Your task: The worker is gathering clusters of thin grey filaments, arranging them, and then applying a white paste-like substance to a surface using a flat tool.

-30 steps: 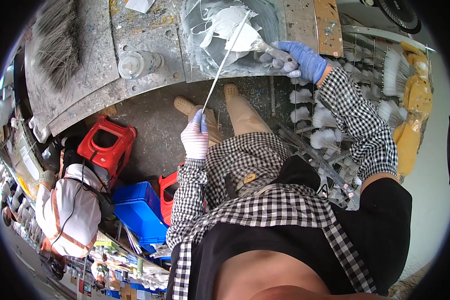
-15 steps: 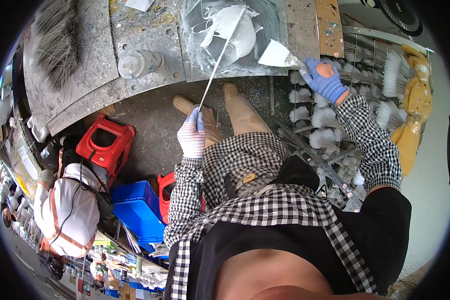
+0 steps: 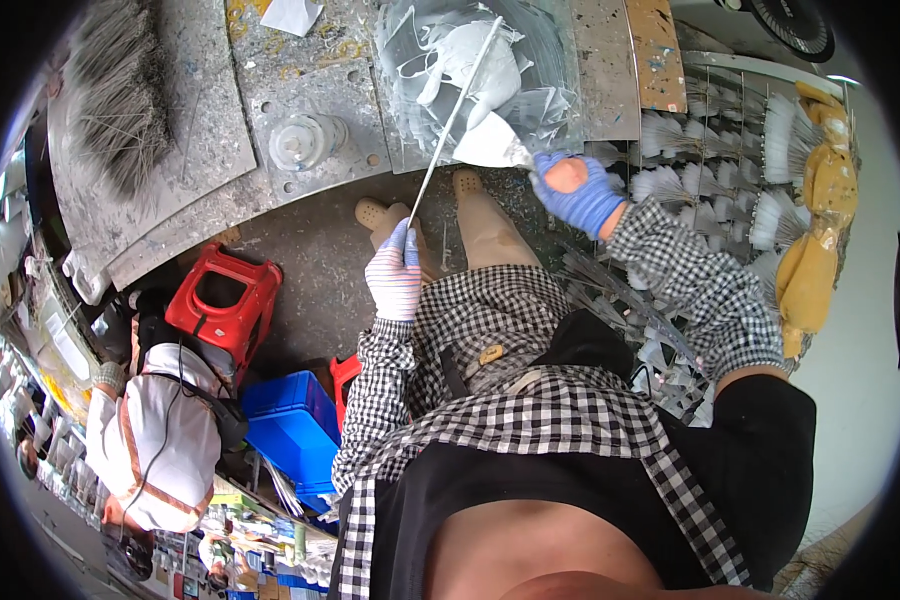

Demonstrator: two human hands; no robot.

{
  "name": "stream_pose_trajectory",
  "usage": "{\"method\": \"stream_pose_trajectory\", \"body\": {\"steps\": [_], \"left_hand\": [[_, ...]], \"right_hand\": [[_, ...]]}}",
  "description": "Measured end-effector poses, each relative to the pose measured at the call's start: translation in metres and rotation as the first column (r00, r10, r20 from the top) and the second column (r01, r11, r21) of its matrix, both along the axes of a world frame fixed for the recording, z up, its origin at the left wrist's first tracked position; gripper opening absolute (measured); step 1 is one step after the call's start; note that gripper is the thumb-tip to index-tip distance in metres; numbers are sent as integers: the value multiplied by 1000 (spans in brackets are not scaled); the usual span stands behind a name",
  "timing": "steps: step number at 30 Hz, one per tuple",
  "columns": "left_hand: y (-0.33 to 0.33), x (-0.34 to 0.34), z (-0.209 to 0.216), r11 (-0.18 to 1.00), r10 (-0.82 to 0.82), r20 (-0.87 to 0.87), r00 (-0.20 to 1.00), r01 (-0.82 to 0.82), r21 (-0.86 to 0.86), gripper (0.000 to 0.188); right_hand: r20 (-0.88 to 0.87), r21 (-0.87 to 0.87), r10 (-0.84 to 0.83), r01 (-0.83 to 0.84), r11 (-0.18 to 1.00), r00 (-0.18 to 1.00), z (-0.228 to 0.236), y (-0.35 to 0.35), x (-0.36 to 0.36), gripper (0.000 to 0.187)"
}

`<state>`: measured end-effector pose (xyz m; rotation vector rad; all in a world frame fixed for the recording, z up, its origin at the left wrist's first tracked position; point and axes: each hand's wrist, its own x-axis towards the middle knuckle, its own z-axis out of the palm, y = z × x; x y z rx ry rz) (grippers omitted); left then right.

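My left hand (image 3: 394, 275), in a striped white and blue glove, is closed around the lower end of a long thin white rod (image 3: 440, 145). The rod slants up and away, its far end over thick white paste (image 3: 465, 62) spread on a clear sheet (image 3: 406, 148). Wrapped in a blue glove, my right hand (image 3: 578, 192) grips a putty knife (image 3: 490, 144) by its handle. White paste coats the wide blade, which lies over the sheet's near edge, close to the rod. The palm-side fingers of both hands are partly hidden.
On the paint-stained table (image 3: 300, 75) stand a clear jar (image 3: 308, 142) and a heap of grey wires (image 3: 120, 95). Racks of white bristle-like bundles (image 3: 670, 185) fill the right. At left are a red stool (image 3: 225, 300), a blue bin (image 3: 292, 425) and another person (image 3: 155, 440) bending.
My right hand has brought the putty knife leftward, from the sheet's right edge to beside the rod. The left hand still holds the rod, slightly shifted in view.
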<state>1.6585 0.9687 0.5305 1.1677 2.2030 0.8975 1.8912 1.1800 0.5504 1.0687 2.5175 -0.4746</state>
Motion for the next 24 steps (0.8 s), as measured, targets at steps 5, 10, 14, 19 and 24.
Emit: {"method": "stream_pose_trajectory", "body": {"steps": [5,10,14,19,24], "left_hand": [[18,-6,0,998,-56,8,998,56,-11,22],[29,-14,3,995,-77,83,994,82,-63,22],[38,-17,-1,993,-114,99,989,115,-7,24],[45,-18,3,986,-149,72,986,153,-59,23],[38,-15,2,981,-181,53,982,184,-56,23]], "right_hand": [[-115,49,-252,259,965,961,-8,-28,-36,21],[-128,20,-426,432,902,896,-22,-12,-76,26],[-144,48,-450,460,887,882,-14,46,-68,33],[-15,56,-463,463,884,886,24,42,-5,32],[134,43,-456,454,890,880,9,22,38,32]]}}
